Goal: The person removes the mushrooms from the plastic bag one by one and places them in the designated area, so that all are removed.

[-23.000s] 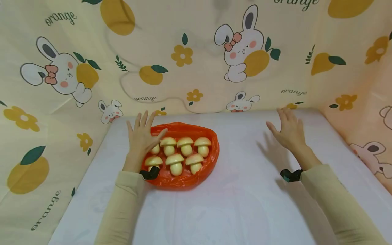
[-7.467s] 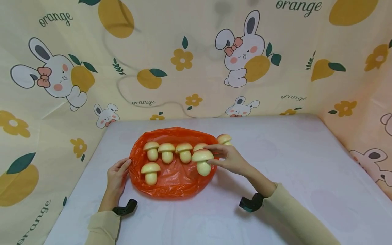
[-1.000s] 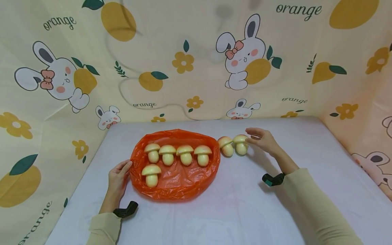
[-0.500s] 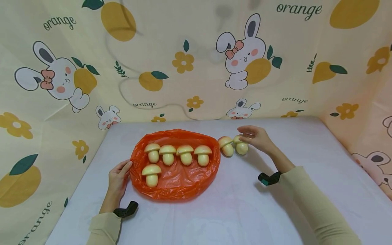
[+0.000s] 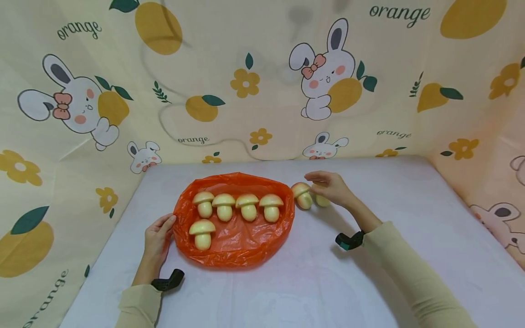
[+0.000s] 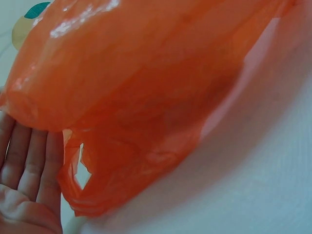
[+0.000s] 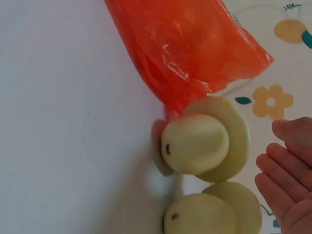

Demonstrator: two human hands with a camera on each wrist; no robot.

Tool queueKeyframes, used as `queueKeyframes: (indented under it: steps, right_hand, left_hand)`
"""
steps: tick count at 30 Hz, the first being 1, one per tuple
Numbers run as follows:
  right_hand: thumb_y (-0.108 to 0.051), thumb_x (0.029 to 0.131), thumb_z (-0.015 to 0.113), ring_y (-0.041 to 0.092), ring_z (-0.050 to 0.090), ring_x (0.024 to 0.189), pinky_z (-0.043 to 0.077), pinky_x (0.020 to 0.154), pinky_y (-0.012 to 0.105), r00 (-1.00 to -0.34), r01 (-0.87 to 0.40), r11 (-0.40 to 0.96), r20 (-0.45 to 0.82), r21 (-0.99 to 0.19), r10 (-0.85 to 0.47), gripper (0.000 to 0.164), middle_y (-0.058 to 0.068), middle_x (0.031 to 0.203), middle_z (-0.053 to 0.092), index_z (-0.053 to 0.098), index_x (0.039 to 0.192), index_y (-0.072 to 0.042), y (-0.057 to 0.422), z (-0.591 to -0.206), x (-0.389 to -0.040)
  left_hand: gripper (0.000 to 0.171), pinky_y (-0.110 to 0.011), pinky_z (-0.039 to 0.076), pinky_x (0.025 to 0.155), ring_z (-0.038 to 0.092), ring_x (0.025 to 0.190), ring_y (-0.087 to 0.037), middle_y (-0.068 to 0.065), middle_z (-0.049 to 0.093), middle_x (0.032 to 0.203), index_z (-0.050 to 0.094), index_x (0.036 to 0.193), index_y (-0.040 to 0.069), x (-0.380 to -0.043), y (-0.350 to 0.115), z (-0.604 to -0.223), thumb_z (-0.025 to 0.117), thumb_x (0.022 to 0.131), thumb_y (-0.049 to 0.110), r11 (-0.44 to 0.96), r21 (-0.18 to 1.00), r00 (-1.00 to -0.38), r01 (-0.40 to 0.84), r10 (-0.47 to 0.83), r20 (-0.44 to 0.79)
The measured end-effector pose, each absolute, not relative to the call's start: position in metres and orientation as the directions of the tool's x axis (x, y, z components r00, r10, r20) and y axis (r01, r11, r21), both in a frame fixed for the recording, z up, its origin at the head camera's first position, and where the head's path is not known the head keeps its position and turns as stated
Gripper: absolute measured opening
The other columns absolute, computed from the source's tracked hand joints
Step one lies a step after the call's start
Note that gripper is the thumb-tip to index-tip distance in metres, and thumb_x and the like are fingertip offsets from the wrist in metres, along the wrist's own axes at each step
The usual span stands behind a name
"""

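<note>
An orange-red plastic bag [image 5: 234, 259] lies spread with its mouth up; several glossy cream toy mushrooms [image 5: 203, 241] sit inside, most in a back row. My left hand [image 5: 156, 241] pinches the bag's left rim, and the left wrist view has its fingers [image 6: 31, 165] behind the plastic. Right of the bag, one toy mushroom [image 7: 195, 146] lies against the bag's side, with a second toy mushroom [image 7: 204, 217] beside it. My right hand [image 5: 332, 189] hovers over these two, holding nothing, its fingers loosely extended and partly covering the second in the head view.
The bag stands on a white-covered table [image 5: 287, 291]. A printed cloth [image 5: 262, 91] with rabbits and oranges walls in the back and both sides. A bag handle loop [image 6: 80, 185] hangs below my left fingers. Black cameras sit on both wrists.
Since the older frames, two mushrooms have gone from the bag to the table at its right. Within the last second my right hand has moved left over them; my left hand stays at the rim.
</note>
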State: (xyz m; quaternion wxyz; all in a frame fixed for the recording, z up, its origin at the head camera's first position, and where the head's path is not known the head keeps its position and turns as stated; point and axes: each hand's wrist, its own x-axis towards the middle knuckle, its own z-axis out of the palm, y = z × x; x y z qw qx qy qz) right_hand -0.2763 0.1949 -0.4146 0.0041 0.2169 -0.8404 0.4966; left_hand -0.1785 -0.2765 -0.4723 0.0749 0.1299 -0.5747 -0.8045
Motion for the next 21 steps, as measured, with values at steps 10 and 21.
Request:
queueKeyframes:
  steps: [10, 21]
  right_hand:
    - [0.007, 0.084, 0.066, 0.047, 0.056, 0.119, 0.046, 0.102, 0.052, -0.896, -0.387, 0.464, 0.205, -0.797, -0.394, 0.038, 0.034, 0.124, 0.059, 0.057, 0.120, 0.015, 0.179, -0.420, -0.279]
    - [0.006, 0.082, 0.068, 0.043, 0.061, 0.115, 0.049, 0.100, 0.052, -0.897, -0.415, 0.540, 0.231, -0.732, -0.376, 0.033, 0.028, 0.117, 0.066, 0.064, 0.114, 0.009, 0.174, -0.423, -0.279]
  left_hand:
    - [0.020, -0.011, 0.055, 0.070, 0.063, 0.073, 0.001, 0.014, 0.072, 0.080, 0.075, 0.081, 0.026, -0.178, -0.277, -0.472, 0.063, 0.092, 0.014, -0.344, 0.939, -0.958, -0.017, -0.263, -0.114]
    - [0.022, -0.012, 0.054, 0.066, 0.064, 0.071, 0.001, 0.012, 0.073, 0.078, 0.075, 0.082, 0.022, -0.178, -0.277, -0.475, 0.061, 0.093, 0.009, -0.376, 0.925, -0.970, 0.050, -0.241, -0.045]
